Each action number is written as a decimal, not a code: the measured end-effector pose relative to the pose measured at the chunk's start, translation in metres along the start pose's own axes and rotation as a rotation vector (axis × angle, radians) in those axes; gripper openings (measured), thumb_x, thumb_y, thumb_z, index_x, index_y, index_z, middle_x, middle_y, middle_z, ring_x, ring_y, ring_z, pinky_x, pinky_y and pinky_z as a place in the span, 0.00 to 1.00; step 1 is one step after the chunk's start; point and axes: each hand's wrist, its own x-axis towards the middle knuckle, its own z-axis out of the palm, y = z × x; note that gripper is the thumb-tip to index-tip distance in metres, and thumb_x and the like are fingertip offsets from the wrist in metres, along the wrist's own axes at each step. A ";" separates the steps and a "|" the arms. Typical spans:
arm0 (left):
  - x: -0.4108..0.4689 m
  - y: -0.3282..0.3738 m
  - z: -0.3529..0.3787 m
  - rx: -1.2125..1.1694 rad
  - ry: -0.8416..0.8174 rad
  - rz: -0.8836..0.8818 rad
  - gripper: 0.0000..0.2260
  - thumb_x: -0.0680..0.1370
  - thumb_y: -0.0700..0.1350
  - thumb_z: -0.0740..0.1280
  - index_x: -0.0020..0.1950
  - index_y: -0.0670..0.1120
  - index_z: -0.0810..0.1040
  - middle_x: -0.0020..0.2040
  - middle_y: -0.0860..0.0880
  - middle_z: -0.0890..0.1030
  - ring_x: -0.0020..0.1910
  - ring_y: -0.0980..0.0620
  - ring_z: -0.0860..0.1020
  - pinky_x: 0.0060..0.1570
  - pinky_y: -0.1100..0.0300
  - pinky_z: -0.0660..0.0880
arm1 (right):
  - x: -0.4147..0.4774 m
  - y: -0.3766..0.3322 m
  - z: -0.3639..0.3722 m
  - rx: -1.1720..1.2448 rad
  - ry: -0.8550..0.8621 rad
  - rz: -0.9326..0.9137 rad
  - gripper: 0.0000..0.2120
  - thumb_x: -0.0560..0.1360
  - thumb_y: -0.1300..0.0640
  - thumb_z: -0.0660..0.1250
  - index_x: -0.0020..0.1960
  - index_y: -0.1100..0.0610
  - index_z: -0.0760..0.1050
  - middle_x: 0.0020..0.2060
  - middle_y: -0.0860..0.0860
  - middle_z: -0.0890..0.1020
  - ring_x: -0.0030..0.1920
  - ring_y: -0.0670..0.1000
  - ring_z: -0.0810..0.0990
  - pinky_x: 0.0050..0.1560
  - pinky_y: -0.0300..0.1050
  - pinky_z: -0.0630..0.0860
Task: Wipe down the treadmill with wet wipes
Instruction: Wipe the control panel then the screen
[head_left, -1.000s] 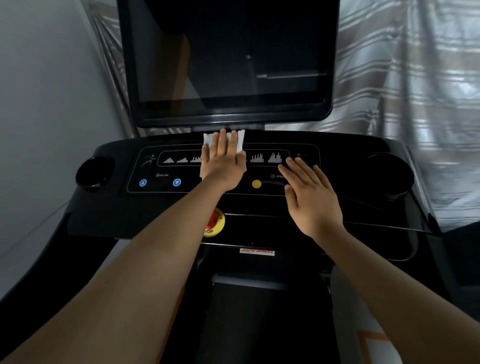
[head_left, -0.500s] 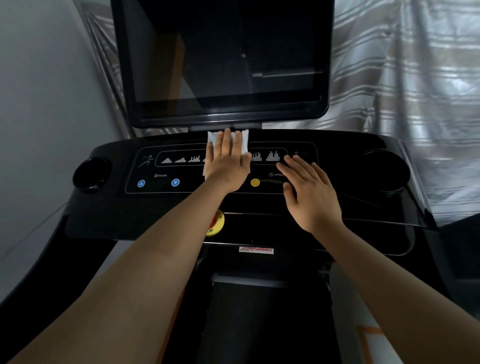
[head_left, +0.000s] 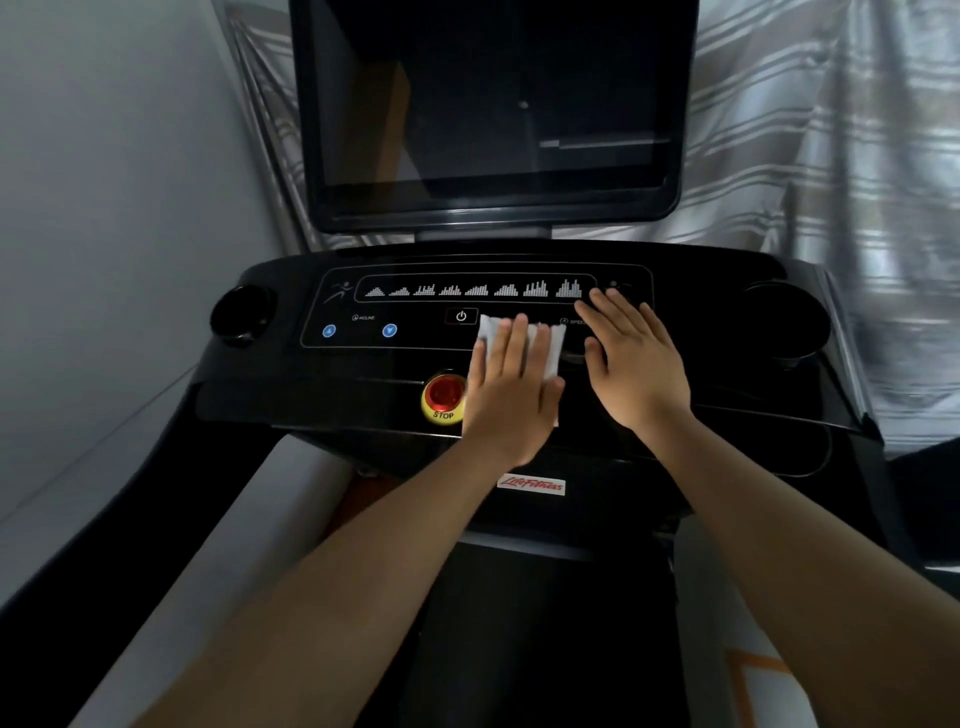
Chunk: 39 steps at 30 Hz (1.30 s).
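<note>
Both hands lie flat, fingers straight, on the treadmill console (head_left: 270, 379). The left hand (head_left: 511, 387) presses the wet wipe (head_left: 557, 345) at its middle, just right of the STOP button (head_left: 441, 396). The right hand (head_left: 631, 364) rests bare beside it, so the left likely carries the stroke.

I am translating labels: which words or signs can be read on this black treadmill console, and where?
"STOP": yellow rim of round red button.
"LifeFitness": white sticker with red letters.
"INCLINE", faint: above round blue arrow buttons.
"SPE...": rest hidden behind right hand.
Power symbol: red-framed key.
</note>
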 end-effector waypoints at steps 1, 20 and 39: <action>-0.009 0.002 0.004 0.019 0.029 0.013 0.29 0.81 0.57 0.38 0.80 0.48 0.39 0.80 0.46 0.39 0.78 0.49 0.35 0.76 0.48 0.37 | 0.000 0.001 0.000 -0.001 -0.008 0.003 0.24 0.82 0.51 0.47 0.76 0.52 0.64 0.76 0.49 0.65 0.78 0.48 0.57 0.78 0.47 0.48; 0.004 0.001 0.005 0.035 0.087 0.091 0.31 0.77 0.59 0.33 0.80 0.50 0.42 0.81 0.48 0.42 0.78 0.51 0.38 0.75 0.53 0.35 | -0.001 -0.001 0.001 0.004 0.014 0.005 0.22 0.82 0.55 0.54 0.75 0.53 0.65 0.75 0.51 0.66 0.77 0.49 0.58 0.77 0.48 0.49; 0.125 -0.002 -0.019 0.043 0.026 0.093 0.26 0.84 0.55 0.43 0.80 0.49 0.40 0.80 0.50 0.38 0.78 0.53 0.36 0.76 0.53 0.36 | 0.001 0.000 0.001 0.041 0.104 0.029 0.22 0.78 0.53 0.57 0.72 0.54 0.71 0.71 0.48 0.72 0.74 0.46 0.65 0.76 0.46 0.55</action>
